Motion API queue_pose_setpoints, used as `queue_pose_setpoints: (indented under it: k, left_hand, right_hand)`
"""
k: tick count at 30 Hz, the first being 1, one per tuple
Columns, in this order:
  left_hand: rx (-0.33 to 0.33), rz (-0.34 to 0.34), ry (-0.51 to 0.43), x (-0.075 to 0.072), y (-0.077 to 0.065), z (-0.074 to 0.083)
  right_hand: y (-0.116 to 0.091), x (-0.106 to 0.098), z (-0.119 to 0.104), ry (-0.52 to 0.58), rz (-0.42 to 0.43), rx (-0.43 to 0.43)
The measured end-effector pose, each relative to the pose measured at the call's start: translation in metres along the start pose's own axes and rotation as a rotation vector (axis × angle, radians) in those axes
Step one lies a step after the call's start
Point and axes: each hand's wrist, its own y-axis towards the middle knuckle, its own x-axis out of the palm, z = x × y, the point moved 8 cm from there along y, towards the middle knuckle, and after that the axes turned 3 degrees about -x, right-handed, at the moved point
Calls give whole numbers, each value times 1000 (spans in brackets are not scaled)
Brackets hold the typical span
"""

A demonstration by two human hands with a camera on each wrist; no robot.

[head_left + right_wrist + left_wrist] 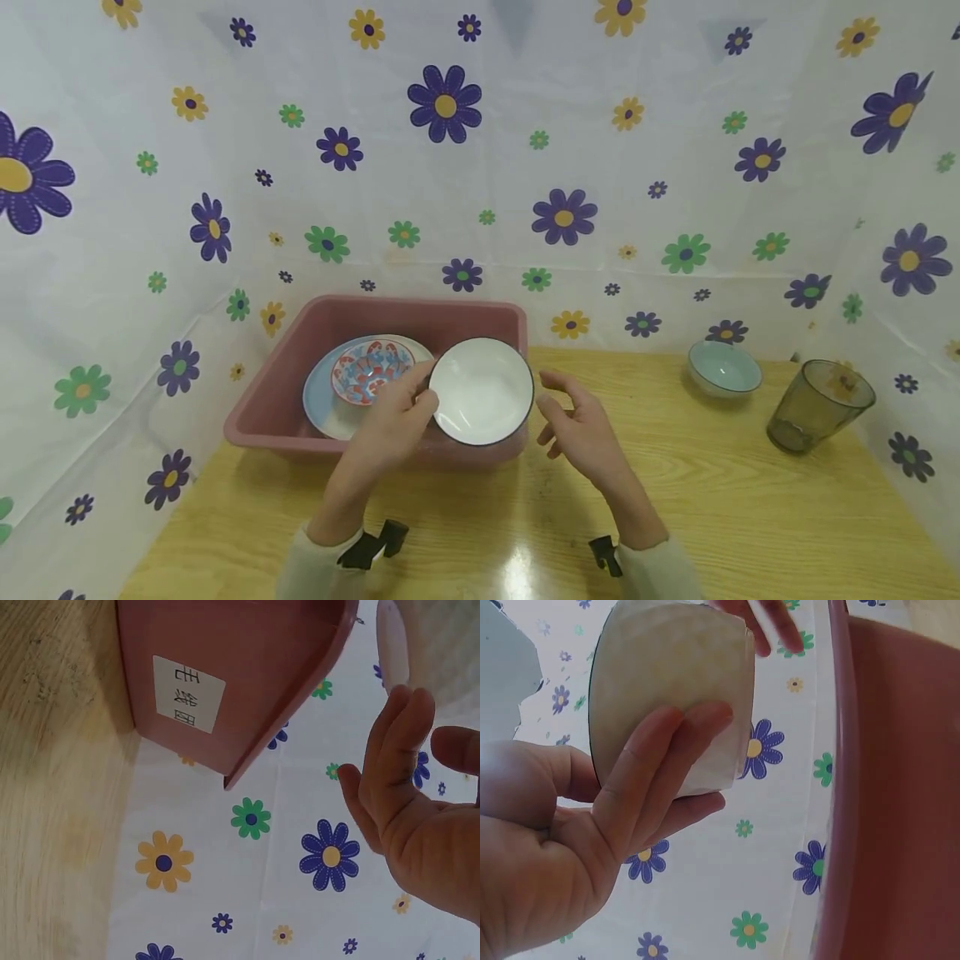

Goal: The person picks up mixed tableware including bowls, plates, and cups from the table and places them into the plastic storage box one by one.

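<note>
A white bowl (482, 392) with a thin dark rim is held up in front of the pink tub, its inside tilted toward the head camera. My left hand (395, 421) grips it at the left side, thumb at the rim and fingers spread along the outer wall (676, 682). Just right of the bowl is my right hand (583, 429), fingers loosely bent and holding nothing. A narrow gap parts it from the rim in the head view; in the right wrist view its fingertips (401, 701) come close to the bowl's base, and contact there is unclear.
Inside the pink tub (258, 408) lie a red-and-blue patterned bowl (372, 372), a white plate (420, 348) and a light blue plate (318, 392). On the wooden table (675, 500), a pale green bowl (724, 369) and an amber glass (817, 408) stand right. Flowered cloth (510, 167) surrounds the table.
</note>
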Motion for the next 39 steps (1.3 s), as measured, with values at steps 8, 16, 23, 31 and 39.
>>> queue_pose_setpoints:
  k: [8, 16, 23, 31, 39]
  left_hand:
    - [-66, 47, -126, -17, 7, -14]
    - [-91, 141, -137, -37, 12, -22]
    - [-127, 193, -176, -53, 13, -29]
    - [-236, 294, -78, -78, 10, -45]
    - [-281, 358, 62, -89, 7, -56]
  right_hand:
    - [9, 11, 17, -384, 32, -20]
    - [13, 22, 22, -430, 0, -46]
    - [11, 25, 23, -269, -2, -58]
    - [10, 28, 32, -121, -1, 2]
    - [9, 30, 35, -92, -8, 10]
